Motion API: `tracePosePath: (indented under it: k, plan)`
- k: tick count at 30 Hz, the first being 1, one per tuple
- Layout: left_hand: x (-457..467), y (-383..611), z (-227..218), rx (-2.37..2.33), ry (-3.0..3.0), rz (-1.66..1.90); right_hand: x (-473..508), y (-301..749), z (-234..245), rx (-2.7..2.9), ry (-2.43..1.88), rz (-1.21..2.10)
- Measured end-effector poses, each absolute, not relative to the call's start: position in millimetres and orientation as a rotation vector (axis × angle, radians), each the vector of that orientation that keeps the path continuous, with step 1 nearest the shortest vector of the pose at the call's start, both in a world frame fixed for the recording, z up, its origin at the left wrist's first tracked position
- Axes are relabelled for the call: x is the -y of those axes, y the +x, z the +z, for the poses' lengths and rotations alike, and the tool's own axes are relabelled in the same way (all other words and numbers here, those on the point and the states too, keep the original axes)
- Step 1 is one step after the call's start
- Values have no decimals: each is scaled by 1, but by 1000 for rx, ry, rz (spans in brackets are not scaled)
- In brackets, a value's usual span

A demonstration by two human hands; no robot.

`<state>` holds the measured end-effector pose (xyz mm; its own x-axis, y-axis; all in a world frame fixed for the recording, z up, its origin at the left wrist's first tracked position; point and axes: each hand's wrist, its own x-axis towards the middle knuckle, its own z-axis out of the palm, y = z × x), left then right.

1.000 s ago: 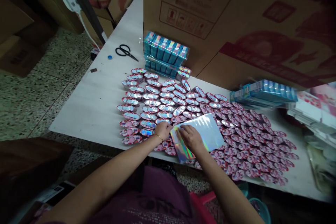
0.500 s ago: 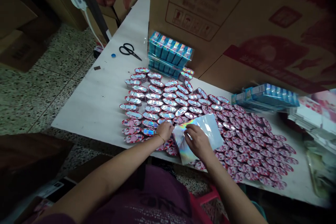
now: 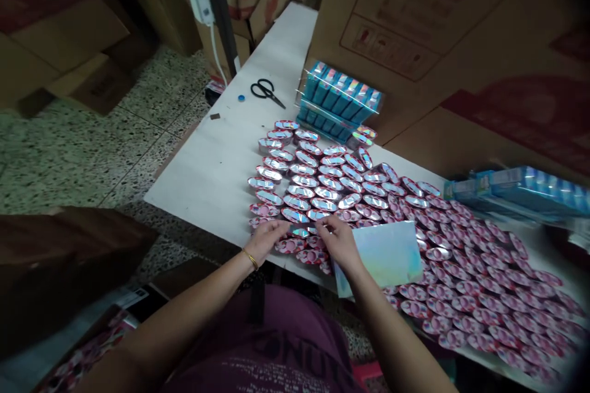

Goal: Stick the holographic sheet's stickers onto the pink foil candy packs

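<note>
Several small pink oval pieces with shiny holographic tops (image 3: pixel 318 181) lie in rows on a white table (image 3: pixel 216 166). My left hand (image 3: pixel 267 239) and my right hand (image 3: pixel 338 239) meet at the near edge of the rows, fingers pinched on a small holographic strip (image 3: pixel 302 232) stretched between them. A holographic sheet (image 3: pixel 380 255) lies flat on the pink pieces just right of my right hand. A gold bangle sits on my left wrist.
Black scissors (image 3: pixel 266 91) and a blue cap (image 3: pixel 241 98) lie at the table's far left. Blue packs (image 3: pixel 338 101) stand against big cardboard boxes (image 3: pixel 415 31). More blue packs (image 3: pixel 520 187) lie at right. Cartons sit on the speckled floor (image 3: pixel 69 147) at left.
Both hands have left the holographic sheet, which now lies flat to the right. They have moved left to the pink pieces with a small shiny strip between them. The camera has swung left.
</note>
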<state>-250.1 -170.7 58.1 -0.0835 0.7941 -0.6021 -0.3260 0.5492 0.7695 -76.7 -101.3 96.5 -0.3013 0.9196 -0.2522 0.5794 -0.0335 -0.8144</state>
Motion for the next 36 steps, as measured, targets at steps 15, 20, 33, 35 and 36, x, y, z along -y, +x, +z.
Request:
tracePosePath:
  k: [15, 20, 33, 35, 36]
  plan:
    - [154, -330, 10, -2146, 1191, 822, 118, -186, 21, 1973, -1641, 797]
    - [158, -323, 7, -2186, 1388, 781, 115, -190, 17, 2155, -1718, 659]
    - [150, -327, 0, -2325, 1162, 762, 118, -162, 43, 2824, -1408, 437]
    - [147, -317, 9, -2379, 1302, 818, 116, -143, 48, 2720, -1402, 483]
    - [145, -307, 14, -2352, 1394, 845, 114, -127, 51, 2632, -1406, 492]
